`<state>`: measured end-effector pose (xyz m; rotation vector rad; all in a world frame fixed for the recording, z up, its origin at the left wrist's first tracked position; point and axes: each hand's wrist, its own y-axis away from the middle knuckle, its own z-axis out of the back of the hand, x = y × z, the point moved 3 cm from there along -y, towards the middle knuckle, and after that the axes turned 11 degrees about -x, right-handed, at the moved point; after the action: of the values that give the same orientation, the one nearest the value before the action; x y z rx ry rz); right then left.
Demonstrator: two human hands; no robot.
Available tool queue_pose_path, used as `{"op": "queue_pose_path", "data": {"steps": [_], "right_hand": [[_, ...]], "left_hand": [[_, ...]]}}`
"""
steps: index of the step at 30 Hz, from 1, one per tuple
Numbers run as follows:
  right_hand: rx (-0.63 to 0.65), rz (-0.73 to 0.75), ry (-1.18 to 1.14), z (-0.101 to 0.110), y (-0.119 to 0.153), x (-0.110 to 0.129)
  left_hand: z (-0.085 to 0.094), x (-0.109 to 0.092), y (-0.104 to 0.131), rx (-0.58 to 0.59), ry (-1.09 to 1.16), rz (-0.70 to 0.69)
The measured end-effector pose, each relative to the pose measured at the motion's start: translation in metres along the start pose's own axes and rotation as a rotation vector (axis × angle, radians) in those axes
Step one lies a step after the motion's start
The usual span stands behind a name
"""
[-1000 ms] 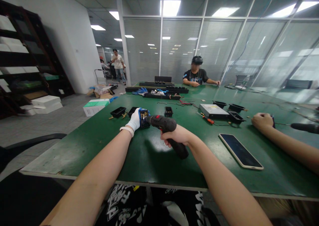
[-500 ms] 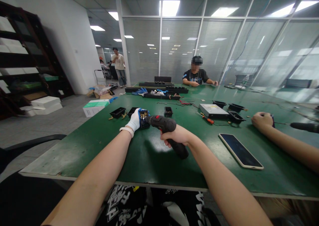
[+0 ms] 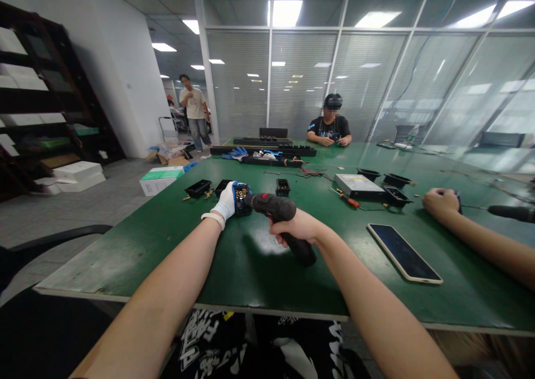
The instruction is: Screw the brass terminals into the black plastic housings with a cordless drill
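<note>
My left hand (image 3: 226, 201), in a white and blue glove, is closed around a black socket housing (image 3: 241, 202) with brass-coloured parts inside. Bare and closed, my right hand (image 3: 292, 228) grips a black cordless drill (image 3: 273, 207) by its handle. The drill's front end points left into the open face of the housing; whether the bit touches a screw is too small to tell. Close to the left hand, another black housing (image 3: 221, 187) is partly hidden. A third black housing (image 3: 282, 187) stands beyond the drill.
A phone (image 3: 404, 253) lies right of my right arm. Behind it are a screwdriver (image 3: 349, 202), a silver metal box (image 3: 358, 185) and several black housings. At the right edge, a co-worker's hand (image 3: 441, 200) is near another power tool (image 3: 510, 213). Black strips (image 3: 263, 151) lie farther back.
My hands, the drill and the housing look the same. Across the table, the seated person's hands have come closer together. The standing person in the background has shifted left and nearer.
</note>
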<state>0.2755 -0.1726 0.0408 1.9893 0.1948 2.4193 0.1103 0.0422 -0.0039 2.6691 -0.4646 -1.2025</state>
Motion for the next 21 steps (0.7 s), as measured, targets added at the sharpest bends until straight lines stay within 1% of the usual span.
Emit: {"op": "queue_pose_path", "data": {"steps": [7,14,21], "right_hand": [[-0.008,0.0,-0.016,-0.0004,-0.0003,-0.001],[-0.007,0.001,-0.013,0.0001,0.0005,-0.0003],[-0.008,0.0,-0.004,-0.0005,0.0005,-0.0001]], "left_hand": [[0.0013,0.0006,-0.0008,-0.016,0.006,0.012],[0.0004,-0.0004,0.0029,-0.005,-0.008,0.005],[-0.0016,-0.0007,0.0067,-0.04,-0.009,-0.01]]}}
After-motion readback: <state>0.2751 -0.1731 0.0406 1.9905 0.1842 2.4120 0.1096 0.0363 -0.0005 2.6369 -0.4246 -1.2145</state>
